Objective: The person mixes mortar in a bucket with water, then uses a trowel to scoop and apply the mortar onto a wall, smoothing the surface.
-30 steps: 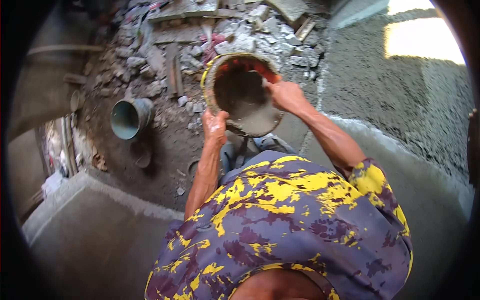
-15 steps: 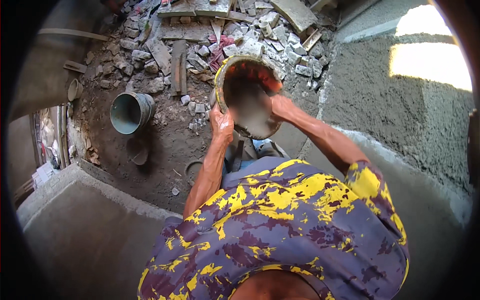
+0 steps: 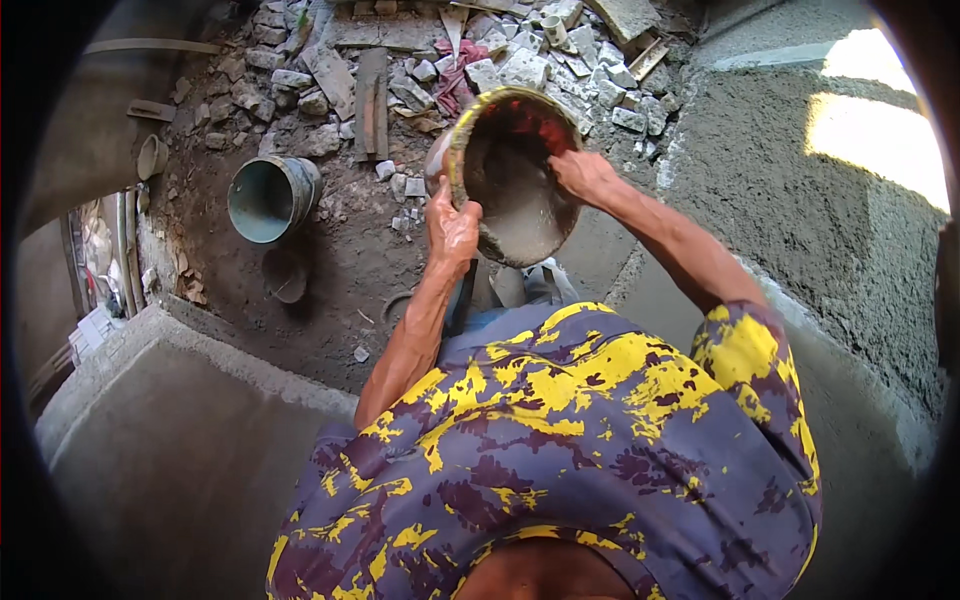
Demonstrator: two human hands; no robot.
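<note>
A bucket with a yellow-marked rim point(image 3: 458, 165) is held tilted in front of me, its opening facing me. Wet grey slurry point(image 3: 532, 232) has pooled along the lower side of its inner wall. My left hand point(image 3: 452, 226) clasps the left edge, thumb toward the opening. At the right side of the mouth is my right hand point(image 3: 587, 178), fingers curled and reaching just inside. Whatever those fingers hold, if anything, is hidden. The inside of the bucket is dark, with a reddish patch near the right hand.
A second, grey-green bucket point(image 3: 298, 195) stands to the left on the dirt floor, with a dark shallow bowl point(image 3: 286, 275) nearby. Broken bricks and rubble point(image 3: 525, 70) lie ahead, with a wooden plank point(image 3: 371, 105). A rough plastered surface point(image 3: 770, 180) rises at right; a low wall point(image 3: 200, 345) is at left.
The view has shifted a little. My right hand, blurred at the bucket's mouth before, now shows clearly near the right edge. The slurry is plainer to see; my left hand keeps its grip.
</note>
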